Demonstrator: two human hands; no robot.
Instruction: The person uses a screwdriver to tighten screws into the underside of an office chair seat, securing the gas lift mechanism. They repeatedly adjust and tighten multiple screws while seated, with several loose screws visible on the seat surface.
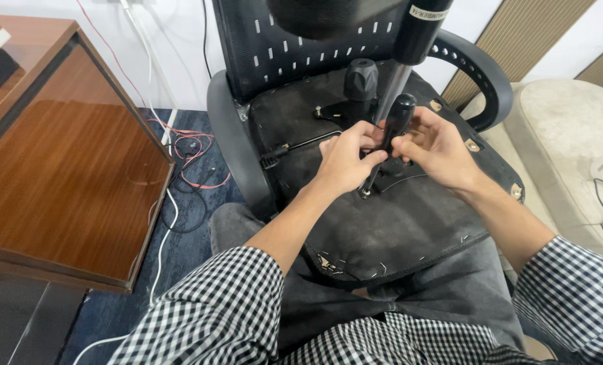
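Note:
An upturned black office chair (382, 223) lies across my lap, the underside of its seat facing up. A black screwdriver (390, 132) stands tilted on the seat's underside, its tip (365, 192) down on the metal plate. My left hand (345, 159) grips the shaft just under the handle. My right hand (436, 145) holds the handle from the right side, fingers curled around it. The chair's gas cylinder (409, 47) rises behind the hands, with a black knob (361, 78) beside it.
A wooden cabinet (64, 149) stands at the left. Red, white and black cables (186, 155) trail over the blue floor beside it. The chair's armrests (237, 149) curve at both sides. A beige cushion (572, 142) lies at the right.

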